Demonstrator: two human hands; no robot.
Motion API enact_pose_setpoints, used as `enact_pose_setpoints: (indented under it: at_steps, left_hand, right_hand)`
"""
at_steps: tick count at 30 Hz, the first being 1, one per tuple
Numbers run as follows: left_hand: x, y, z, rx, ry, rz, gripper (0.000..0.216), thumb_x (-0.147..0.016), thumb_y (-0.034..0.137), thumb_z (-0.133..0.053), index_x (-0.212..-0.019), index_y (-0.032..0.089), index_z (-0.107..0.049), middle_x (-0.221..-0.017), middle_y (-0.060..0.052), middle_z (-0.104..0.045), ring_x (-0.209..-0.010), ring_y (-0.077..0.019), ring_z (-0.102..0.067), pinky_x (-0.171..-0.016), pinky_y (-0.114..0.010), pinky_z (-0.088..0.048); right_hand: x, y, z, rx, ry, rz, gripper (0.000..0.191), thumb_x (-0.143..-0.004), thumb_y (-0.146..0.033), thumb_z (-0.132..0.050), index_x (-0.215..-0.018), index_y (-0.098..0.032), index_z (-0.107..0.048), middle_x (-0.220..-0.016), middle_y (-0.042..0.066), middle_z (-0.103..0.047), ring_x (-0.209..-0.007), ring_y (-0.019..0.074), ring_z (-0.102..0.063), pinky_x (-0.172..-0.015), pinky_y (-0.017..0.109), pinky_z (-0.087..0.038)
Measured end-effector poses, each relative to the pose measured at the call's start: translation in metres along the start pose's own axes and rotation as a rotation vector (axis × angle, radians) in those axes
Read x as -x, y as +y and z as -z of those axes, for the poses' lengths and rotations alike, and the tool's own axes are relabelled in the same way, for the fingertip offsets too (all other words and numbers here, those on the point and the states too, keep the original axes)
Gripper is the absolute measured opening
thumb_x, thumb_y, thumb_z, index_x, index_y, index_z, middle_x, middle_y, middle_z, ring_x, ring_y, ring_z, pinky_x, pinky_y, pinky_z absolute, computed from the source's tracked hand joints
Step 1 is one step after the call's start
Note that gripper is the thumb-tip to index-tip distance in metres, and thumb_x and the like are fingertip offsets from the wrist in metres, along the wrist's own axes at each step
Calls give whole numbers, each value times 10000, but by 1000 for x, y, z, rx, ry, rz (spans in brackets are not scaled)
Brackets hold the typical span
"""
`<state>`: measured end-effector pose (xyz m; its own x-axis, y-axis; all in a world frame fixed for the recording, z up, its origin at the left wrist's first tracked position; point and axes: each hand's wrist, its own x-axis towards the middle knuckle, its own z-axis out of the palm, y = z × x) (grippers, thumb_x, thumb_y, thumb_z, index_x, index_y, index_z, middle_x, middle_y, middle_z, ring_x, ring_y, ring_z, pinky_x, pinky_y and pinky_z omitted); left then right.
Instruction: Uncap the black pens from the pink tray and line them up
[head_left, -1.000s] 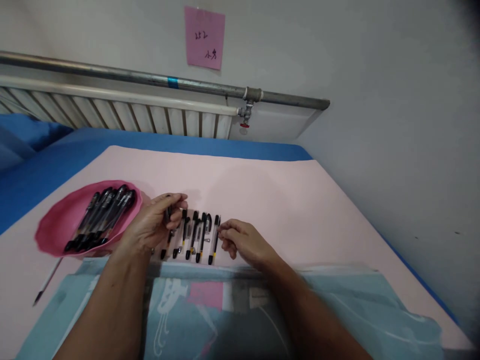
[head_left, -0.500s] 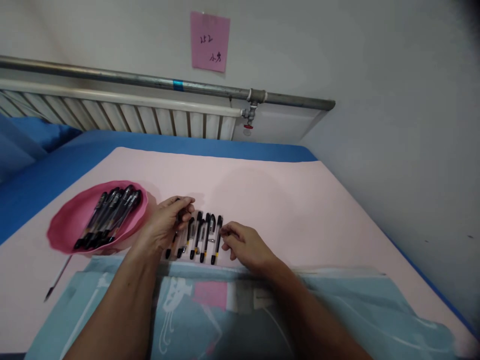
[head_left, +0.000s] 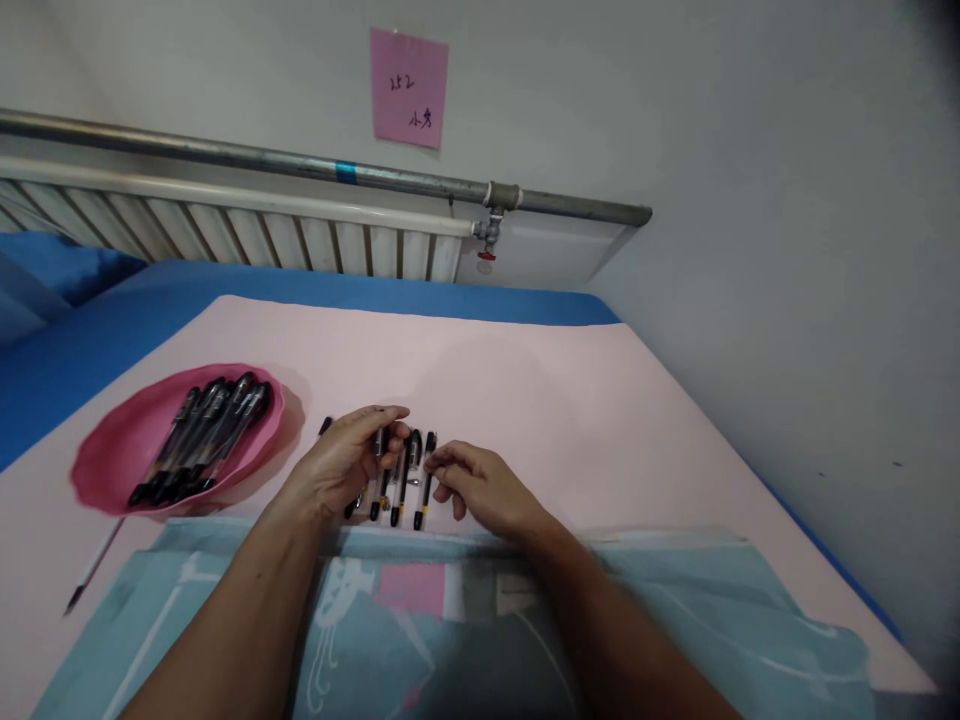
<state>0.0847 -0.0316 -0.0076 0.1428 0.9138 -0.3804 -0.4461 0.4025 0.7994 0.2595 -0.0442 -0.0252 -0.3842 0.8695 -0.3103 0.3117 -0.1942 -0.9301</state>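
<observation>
Several clear-barrelled pens (head_left: 397,490) with black ends and yellow bits lie side by side on the pink sheet. Loose black caps (head_left: 415,448) and small metal pieces lie between them. My left hand (head_left: 352,455) hovers over the left part of the row, fingers curled; it covers some pens, and what its fingertips pinch is unclear. One black pen end (head_left: 325,425) shows past its back. At the row's right end is my right hand (head_left: 480,488), with thumb and fingers pinched by the rightmost pen (head_left: 423,495). Its fingertips hide whether anything is held.
To the left stands a pink scalloped bowl (head_left: 101,455) holding several black-capped pens (head_left: 206,440). A thin white refill-like stick (head_left: 96,565) lies below the bowl. Light blue patterned cloth (head_left: 675,600) covers the near edge. Behind the table are a radiator (head_left: 285,240) and a pipe (head_left: 585,205).
My left hand has moved right across the row, covering more of the pens and uncovering a black end on its left. My right hand stays by the rightmost pen. The view has shifted slightly.
</observation>
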Motion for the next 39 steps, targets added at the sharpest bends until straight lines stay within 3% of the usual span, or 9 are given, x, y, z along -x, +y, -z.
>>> enact_pose_setpoints:
  at_steps: [7, 14, 20, 24, 26, 29, 34, 39]
  left_hand:
    - [-2, -2, 1, 53, -34, 11, 168, -746, 103, -507, -875, 95, -615, -703, -54, -606, -586, -94, -547, -497, -190, -422]
    - [0, -12, -11, 65, -98, -76, 126, -758, 145, -548, -874, 125, -591, -848, -82, -663, -824, -156, -608, -751, -277, -458]
    - [5, -24, -27, -57, -194, -133, 138, -746, 223, -572, -866, 158, -594, -933, -68, -655, -706, -144, -604, -663, -289, -460]
    - [5, -22, -25, -184, -142, -179, 253, -732, 297, -580, -948, 165, -599, -966, -65, -640, -781, -150, -592, -725, -291, -441]
    - [5, -20, -22, -298, -65, -224, 284, -722, 317, -578, -957, 159, -598, -943, -59, -637, -819, -159, -580, -729, -285, -431]
    - [5, -18, -18, -636, -28, -235, 186, -736, 290, -525, -848, 165, -604, -791, -30, -634, -725, -154, -568, -666, -283, -425]
    - [1, -26, -15, -1337, -108, -408, 176, -726, 175, -486, -808, 201, -639, -839, -31, -607, -785, -154, -550, -706, -274, -391]
    - [-2, -35, -19, -1668, -180, -427, 217, -786, 249, -453, -856, 216, -655, -839, -38, -582, -750, -154, -548, -655, -260, -367]
  right_hand:
    - [-8, 7, 4, -171, 14, -16, 157, -746, -190, -446, -841, -163, -569, -569, -6, -566, -391, 75, -464, -349, 184, -355]
    - [-6, 2, 0, -217, 83, 60, 134, -734, -262, -523, -825, -169, -555, -545, -34, -541, -368, 60, -423, -333, 175, -319]
    - [0, -6, -11, -158, 119, 146, 181, -726, -239, -552, -901, -193, -555, -549, -59, -511, -433, 62, -448, -407, 174, -341]
    - [0, -5, -2, -77, 233, 147, 135, -729, -238, -530, -845, -183, -571, -570, -47, -517, -488, 74, -460, -465, 189, -357]
    - [1, -3, 6, 22, 321, 127, 117, -716, -242, -538, -799, -174, -583, -594, -33, -530, -528, 85, -469, -489, 197, -359]
    - [2, 0, 15, 195, 399, 108, 111, -698, -257, -555, -747, -172, -605, -611, -23, -537, -565, 96, -469, -509, 203, -353]
    - [2, 2, 17, 245, 433, 127, 128, -704, -263, -540, -756, -176, -618, -632, -20, -548, -579, 102, -473, -527, 208, -360]
    - [1, 4, 16, 222, 408, 124, 147, -710, -268, -541, -787, -175, -623, -648, -17, -559, -585, 103, -481, -540, 213, -367]
